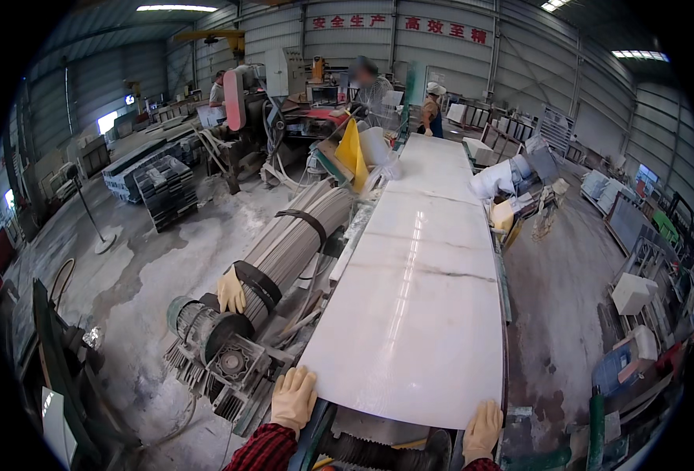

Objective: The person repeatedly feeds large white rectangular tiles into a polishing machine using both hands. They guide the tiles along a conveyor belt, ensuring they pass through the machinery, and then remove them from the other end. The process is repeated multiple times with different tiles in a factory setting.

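Observation:
A long, glossy white stone slab (410,314) with grey veins stretches away from me on a bench or conveyor frame. In a pale glove, my left hand (294,399) is closed at the slab's near left corner. My right hand (483,429), gloved the same way, closes at the near right corner. Red-and-black checked sleeves show at both wrists. Below the near edge runs a dark ribbed roller or hose (378,451). The undersides of my hands are hidden.
To the left lie a motor (206,326) with a spare glove (231,291) and a strapped bundle of strips (300,228). A machine with a plastic-wrapped part (494,179) borders the right side. A co-worker (432,110) stands beyond the far end; others are behind the red machine (315,124).

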### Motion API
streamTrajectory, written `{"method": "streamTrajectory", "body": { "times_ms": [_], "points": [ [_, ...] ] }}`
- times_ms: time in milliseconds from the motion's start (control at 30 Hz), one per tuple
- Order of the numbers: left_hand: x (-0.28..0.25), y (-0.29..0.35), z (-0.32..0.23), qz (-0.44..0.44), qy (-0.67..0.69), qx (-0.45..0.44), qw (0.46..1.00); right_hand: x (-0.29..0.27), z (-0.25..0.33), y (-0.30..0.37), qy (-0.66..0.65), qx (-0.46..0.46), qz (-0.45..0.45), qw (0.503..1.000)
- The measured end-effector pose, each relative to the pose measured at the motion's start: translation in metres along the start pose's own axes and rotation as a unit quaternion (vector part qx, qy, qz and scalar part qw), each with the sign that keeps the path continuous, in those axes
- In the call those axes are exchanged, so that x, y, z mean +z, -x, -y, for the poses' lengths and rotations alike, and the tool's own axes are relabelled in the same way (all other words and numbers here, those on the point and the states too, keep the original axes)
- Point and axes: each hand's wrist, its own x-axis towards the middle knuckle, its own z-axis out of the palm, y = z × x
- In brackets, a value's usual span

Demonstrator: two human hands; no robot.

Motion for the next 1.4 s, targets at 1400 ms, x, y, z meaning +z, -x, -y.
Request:
{"method": "streamTrajectory", "body": {
  "times_ms": [1400],
  "points": [
    [-0.002, 0.019, -0.004, -0.005, -0.011, -0.014, 1.000, -0.018, 0.010, 0.006, 0.022, -0.052, -0.061, 0.996]
  ]
}}
